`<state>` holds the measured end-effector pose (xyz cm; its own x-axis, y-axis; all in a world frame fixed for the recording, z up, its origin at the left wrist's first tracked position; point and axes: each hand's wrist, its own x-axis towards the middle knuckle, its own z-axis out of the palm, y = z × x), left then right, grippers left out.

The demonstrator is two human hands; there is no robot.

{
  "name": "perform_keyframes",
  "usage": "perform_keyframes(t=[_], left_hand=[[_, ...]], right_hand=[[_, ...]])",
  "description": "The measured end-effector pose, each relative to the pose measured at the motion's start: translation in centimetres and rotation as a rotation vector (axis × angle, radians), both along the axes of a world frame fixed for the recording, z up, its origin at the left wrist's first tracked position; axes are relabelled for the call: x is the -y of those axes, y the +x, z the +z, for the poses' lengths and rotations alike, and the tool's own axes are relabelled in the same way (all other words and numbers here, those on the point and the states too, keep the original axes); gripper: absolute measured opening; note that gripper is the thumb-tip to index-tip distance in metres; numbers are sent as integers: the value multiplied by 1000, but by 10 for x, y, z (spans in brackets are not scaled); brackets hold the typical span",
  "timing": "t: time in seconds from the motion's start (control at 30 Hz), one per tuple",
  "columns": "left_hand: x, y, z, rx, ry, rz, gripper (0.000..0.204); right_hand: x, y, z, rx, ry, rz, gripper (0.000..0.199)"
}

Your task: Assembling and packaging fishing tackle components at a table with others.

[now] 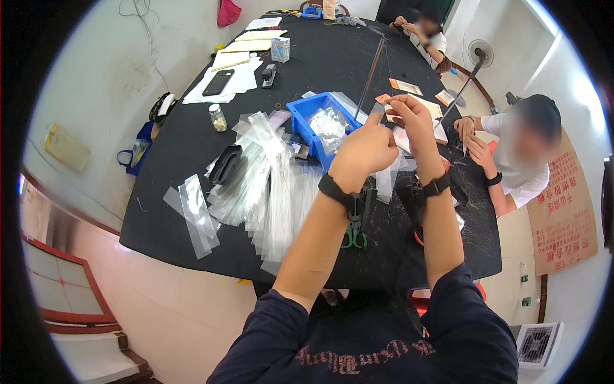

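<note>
My left hand (366, 150) and my right hand (412, 118) are raised together over the black table (192, 147). Both pinch a long, narrow clear plastic sleeve (387, 176) that hangs down between them, with a small grey piece (377, 109) at its top by my fingertips. Each wrist wears a black band with a device. A fan of several clear sleeves (268, 185) lies spread on the table left of my hands. Just beyond my left hand stands a blue bin (306, 118) with clear bags in it.
A person in a white shirt (521, 173) works at the table's right side; another sits at the far end (425, 35). A small jar (218, 118), a phone on white paper (218, 82), a stapler (268, 75), green-handled scissors (353, 238) and a long thin rod (371, 77) lie about.
</note>
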<state>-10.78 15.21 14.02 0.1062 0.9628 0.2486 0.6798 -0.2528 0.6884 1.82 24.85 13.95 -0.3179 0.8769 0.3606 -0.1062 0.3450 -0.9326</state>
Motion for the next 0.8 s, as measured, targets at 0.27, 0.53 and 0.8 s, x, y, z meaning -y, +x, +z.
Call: perform_keyframes(t=[0.27,0.53,0.8], left_hand=[[-15,-7,-26,-55,13,44,21],[-14,-5,-22,-71,-44,34,18],[-8,-5,-14,-98,-40,44,19]], right_hand=[[-2,38,-25,495,106,-151,26],[14,37,-75,1517,56,-232,58],[0,54,-86,1390,-41,-136,56]])
